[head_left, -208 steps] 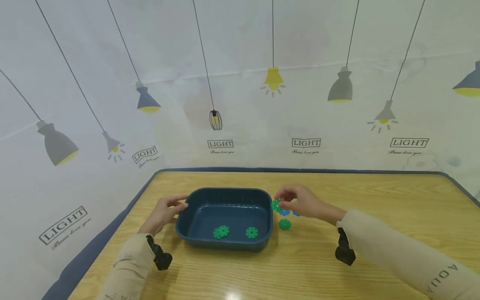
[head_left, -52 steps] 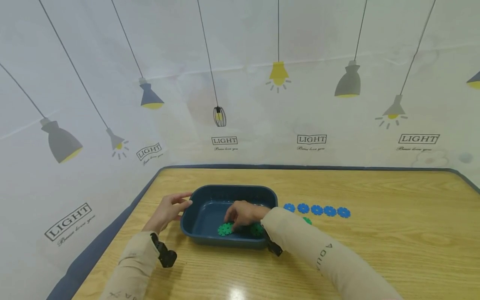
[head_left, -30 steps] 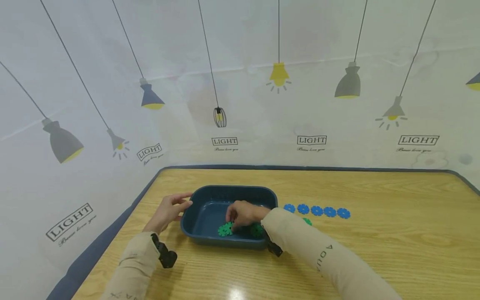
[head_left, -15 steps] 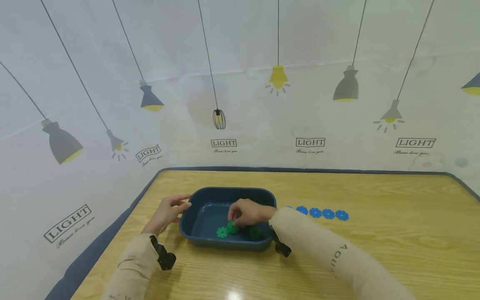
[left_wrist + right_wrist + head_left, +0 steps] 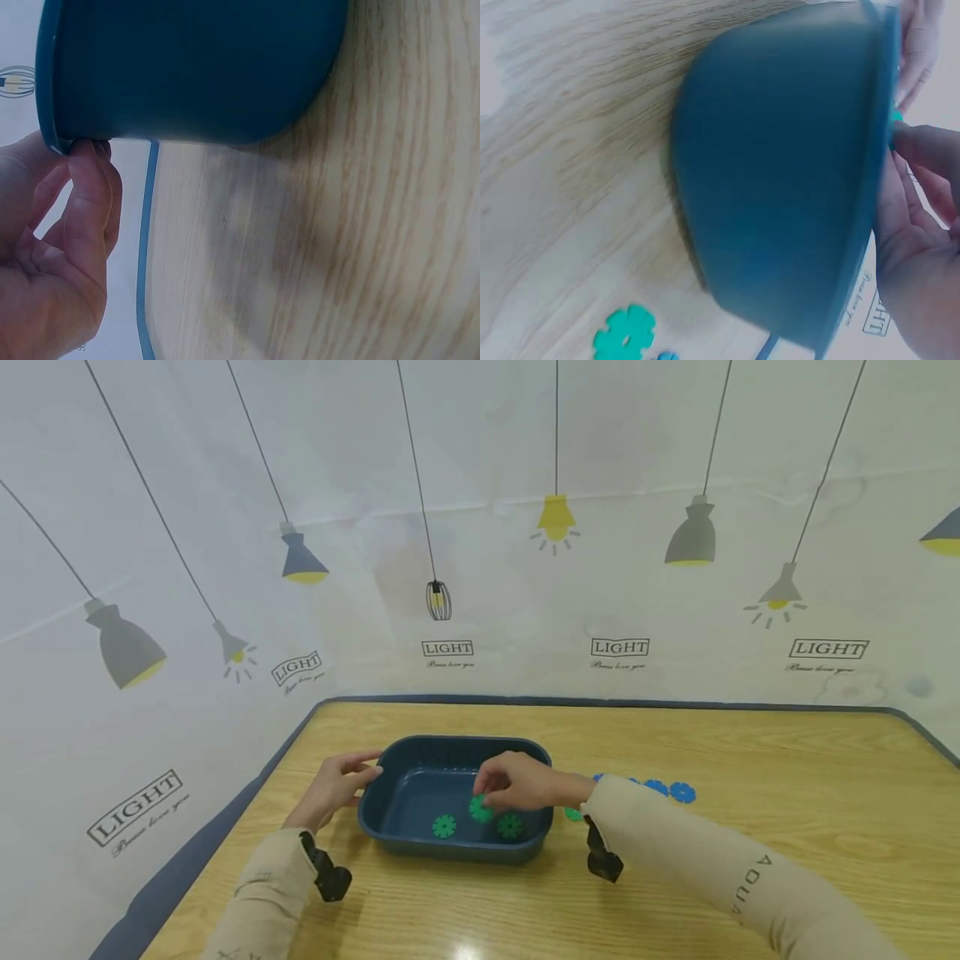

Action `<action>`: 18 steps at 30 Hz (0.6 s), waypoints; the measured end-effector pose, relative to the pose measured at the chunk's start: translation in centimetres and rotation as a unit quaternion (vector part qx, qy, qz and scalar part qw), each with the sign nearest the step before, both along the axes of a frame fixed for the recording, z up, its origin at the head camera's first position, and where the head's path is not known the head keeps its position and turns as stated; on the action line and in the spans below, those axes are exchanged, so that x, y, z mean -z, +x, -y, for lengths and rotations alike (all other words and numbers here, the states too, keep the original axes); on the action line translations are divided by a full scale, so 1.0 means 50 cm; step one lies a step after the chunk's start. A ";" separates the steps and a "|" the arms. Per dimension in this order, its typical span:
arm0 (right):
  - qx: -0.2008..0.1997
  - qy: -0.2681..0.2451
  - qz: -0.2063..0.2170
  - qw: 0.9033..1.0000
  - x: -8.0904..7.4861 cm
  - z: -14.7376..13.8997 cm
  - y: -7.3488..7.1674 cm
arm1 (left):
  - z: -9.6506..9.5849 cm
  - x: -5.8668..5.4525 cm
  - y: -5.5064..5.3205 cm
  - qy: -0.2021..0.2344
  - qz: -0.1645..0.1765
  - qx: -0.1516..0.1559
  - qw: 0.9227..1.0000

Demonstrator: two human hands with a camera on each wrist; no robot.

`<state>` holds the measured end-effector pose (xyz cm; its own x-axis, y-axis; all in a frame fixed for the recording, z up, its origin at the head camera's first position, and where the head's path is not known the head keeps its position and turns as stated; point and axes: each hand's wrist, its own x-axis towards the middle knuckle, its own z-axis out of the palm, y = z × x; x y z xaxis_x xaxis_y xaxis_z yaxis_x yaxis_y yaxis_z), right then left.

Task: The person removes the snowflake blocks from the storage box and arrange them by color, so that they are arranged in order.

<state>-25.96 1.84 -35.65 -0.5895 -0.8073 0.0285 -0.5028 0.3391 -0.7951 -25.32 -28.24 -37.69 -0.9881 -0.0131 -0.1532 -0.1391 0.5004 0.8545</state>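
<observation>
My left hand [image 5: 333, 785] grips the rim of a dark blue plastic basin [image 5: 450, 852] at its left end; the left wrist view has the fingers [image 5: 91, 187] at the rim. Over the inside of the basin, my right hand [image 5: 521, 781] pinches a green notched snowflake disc [image 5: 480, 808] between thumb and fingertips. Two more green discs lie on the basin floor, a left disc [image 5: 444, 826] and a right disc [image 5: 510, 826]. In the right wrist view, the basin wall [image 5: 780, 165] hides most of the held disc.
Right of the basin, blue notched discs [image 5: 682, 792] lie in a row on the wooden table [image 5: 787, 752], partly behind my right sleeve. A green disc [image 5: 626, 332] lies on the table by the basin's right end. A lamp-print curtain [image 5: 510, 568] stands behind.
Over the last second my right hand has picked a green disc off another in the basin and moved it up and right. My left hand has stayed at the rim.
</observation>
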 end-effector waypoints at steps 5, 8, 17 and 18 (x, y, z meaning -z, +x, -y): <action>0.022 -0.047 0.025 0.998 -0.015 -0.043 0.006 | 0.000 0.001 -0.002 0.002 0.002 -0.002 1.000; 0.044 -0.064 0.023 0.997 -0.023 -0.075 0.008 | 0.000 0.001 -0.003 0.003 0.001 0.000 1.000; 0.101 -0.074 0.031 0.992 -0.012 -0.172 0.017 | 0.000 0.000 -0.001 0.005 -0.005 0.008 1.000; 0.103 -0.077 0.033 0.991 -0.011 -0.182 0.019 | 0.001 0.000 -0.001 0.006 -0.005 0.008 1.000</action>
